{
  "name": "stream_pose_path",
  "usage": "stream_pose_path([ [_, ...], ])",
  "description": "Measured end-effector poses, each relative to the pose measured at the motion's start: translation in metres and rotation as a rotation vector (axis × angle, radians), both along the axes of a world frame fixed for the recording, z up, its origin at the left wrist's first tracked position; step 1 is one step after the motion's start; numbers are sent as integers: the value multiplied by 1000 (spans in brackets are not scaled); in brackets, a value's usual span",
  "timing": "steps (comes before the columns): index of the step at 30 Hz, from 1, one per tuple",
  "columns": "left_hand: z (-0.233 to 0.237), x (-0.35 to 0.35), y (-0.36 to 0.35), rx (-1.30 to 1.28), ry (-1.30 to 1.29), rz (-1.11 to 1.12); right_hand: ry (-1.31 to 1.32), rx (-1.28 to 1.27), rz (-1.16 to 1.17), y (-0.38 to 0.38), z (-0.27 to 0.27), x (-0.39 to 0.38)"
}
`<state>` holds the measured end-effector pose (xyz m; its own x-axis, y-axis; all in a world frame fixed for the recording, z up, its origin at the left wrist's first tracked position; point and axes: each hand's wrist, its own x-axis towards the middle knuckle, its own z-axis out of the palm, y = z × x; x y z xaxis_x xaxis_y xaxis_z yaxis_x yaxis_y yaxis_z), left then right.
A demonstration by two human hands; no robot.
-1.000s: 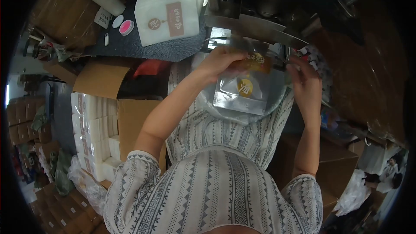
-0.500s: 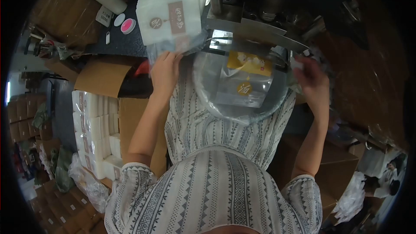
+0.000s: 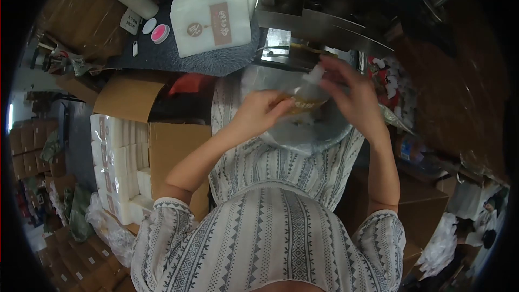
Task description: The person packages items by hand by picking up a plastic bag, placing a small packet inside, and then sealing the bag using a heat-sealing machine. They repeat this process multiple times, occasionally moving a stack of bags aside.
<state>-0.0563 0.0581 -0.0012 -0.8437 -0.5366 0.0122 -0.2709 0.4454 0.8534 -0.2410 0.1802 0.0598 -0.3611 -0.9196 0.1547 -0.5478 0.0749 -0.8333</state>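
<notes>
Left hand (image 3: 258,112) and right hand (image 3: 348,97) have closed onto crumpled gold-labelled pouch (image 3: 303,103).

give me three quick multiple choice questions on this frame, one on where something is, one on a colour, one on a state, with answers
1. Where does the pink round lid lie?
A. in the cardboard box
B. just left of the white packet stack
C. on the floor

2. What colour is the label on the clear pouch?
A. blue
B. green
C. orange-yellow

3. How is the clear pouch held?
A. by the left hand and the right hand together
B. by nobody, it lies flat on the floor
C. by a co-worker's hand

Answers:
1 B, the lid sits close beside the stack's left edge.
2 C, an orange-yellow patch shows through the clear film between the hands.
3 A, fingers of both hands close on the pouch from either side.
</notes>
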Motion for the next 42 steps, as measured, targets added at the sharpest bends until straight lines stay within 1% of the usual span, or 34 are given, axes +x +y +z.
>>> stream_pose_path([
  [1,-6,-12,-2,341,-67,17,-2,-39,-133,3,-4,-6],
  [2,-7,-24,-7,342,-65,13,1,-38,-136,9,-6,-12],
  [4,-5,-47,-18,600,-39,63,243,8,-246,24,-9,-23],
  [5,-1,-52,-19,602,-40,61,242,10,-248,31,-9,-28],
  [7,9,-59,-21,882,18,163,306,179,-406,45,-9,-39],
  [8,6,-59,-22,881,18,163,306,178,-406,49,-16,-53],
  [10,-4,-53,-23,790,47,162,607,408,-528,57,-43,-79],
  [12,0,-37,-53,254,43,275,619,376,-542,64,-61,-92],
  [14,-14,-15,-109,-690,165,464,620,358,-543,64,-64,-92],
  [15,-28,-6,-109,-689,159,463,589,377,-534,63,-60,-90],
  [17,-48,4,-107,-1132,-94,401,567,381,-529,59,-51,-92],
  [18,-45,8,-99,-1136,-90,402,569,449,-538,59,-49,-91],
  [19,-42,17,-85,-1094,-66,335,565,524,-546,62,-48,-89],
  [20,-40,24,-75,-1047,-45,269,561,529,-545,64,-45,-85],
  [21,-38,32,-74,-1041,-51,267,581,494,-541,67,-41,-82],
  [23,-32,50,-79,-795,-152,340,604,458,-530,70,-33,-77],
  [24,-26,52,-76,-796,-150,344,532,466,-556,70,-28,-76],
  [25,-19,56,-70,-721,-159,387,459,475,-581,70,-26,-75],
  [26,-12,58,-65,-647,-167,428,460,475,-581,71,-26,-77],
  [27,-7,58,-61,-648,-166,428,488,488,-576,72,-26,-79],
  [29,2,54,-50,-684,-53,448,518,501,-568,70,-23,-76],
  [31,12,46,-38,-665,-25,424,44,145,-447,55,-5,-53],
  [33,21,37,-26,-647,0,386,41,-38,-152,36,10,-22],
  [34,25,31,-21,-657,19,342,41,-38,-158,27,10,-11],
  [36,28,26,-14,-668,38,302,168,-129,-15,11,7,3],
  [37,28,25,-12,-649,73,211,167,-130,-14,9,6,4],
  [38,28,24,-11,-630,107,120,163,-106,42,7,4,5],
  [39,26,22,-9,-631,105,122,158,-81,99,6,4,6],
  [40,21,19,-8,-573,110,52,158,-82,102,5,3,6],
  [41,16,16,-6,-513,115,-20,66,-8,92,6,3,5],
  [42,11,12,-5,-511,116,-19,-23,66,81,8,2,4],
])
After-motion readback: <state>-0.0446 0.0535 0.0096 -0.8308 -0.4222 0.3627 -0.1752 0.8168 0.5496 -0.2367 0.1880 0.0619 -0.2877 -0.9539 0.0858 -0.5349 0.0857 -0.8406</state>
